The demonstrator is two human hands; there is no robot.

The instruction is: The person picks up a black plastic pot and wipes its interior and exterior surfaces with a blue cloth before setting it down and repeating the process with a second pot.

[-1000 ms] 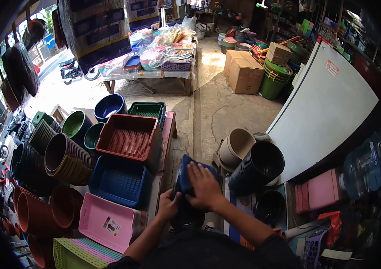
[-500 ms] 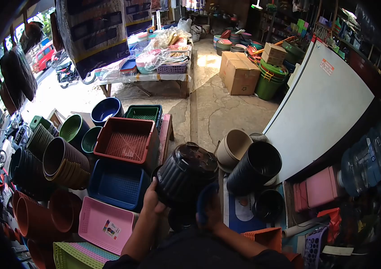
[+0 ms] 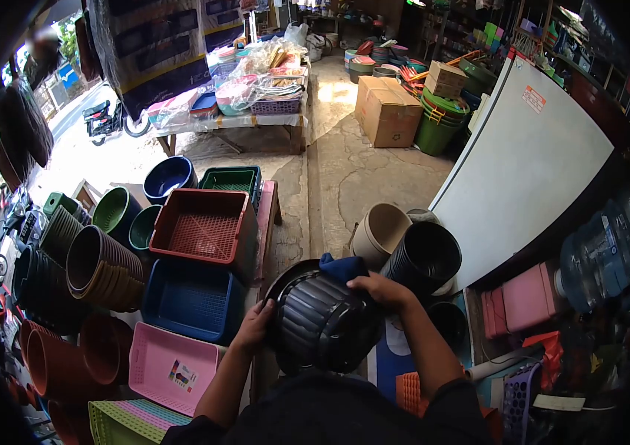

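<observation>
Black pot (image 3: 322,319) has turned since the last frame: base was up, now the pot lies tilted, rim to the upper left, base toward the lower right. Blue cloth (image 3: 342,267) has gone from low on the pot's right side to its upper edge, near the rim. Right hand (image 3: 383,291) has moved up with it.

Pot look: black, glossy, wide rounded ribs down the side wall, broad flared rim, bright highlights on ribs and near the base. Inside not visible. Pot is held in front of the person's torso, between both hands, right of the red basket (image 3: 202,226) and blue basket (image 3: 189,300), nearer the person than the beige pots (image 3: 379,231) and the stack of black pots (image 3: 426,256).

Left hand (image 3: 256,324) grasps the pot at the left part of the rim, thumb on the outside; remaining fingers mostly hidden. Right hand grasps the bunched cloth against the pot's upper right side, thumb toward the cloth; other fingers partly hidden.

Other differences: view has shifted slightly, red vehicle on the street no longer in view, more of the motorcycle (image 3: 104,122) clear of the hanging packs. Pink basket (image 3: 170,363) stays in front of the blue basket, nearer the person.
</observation>
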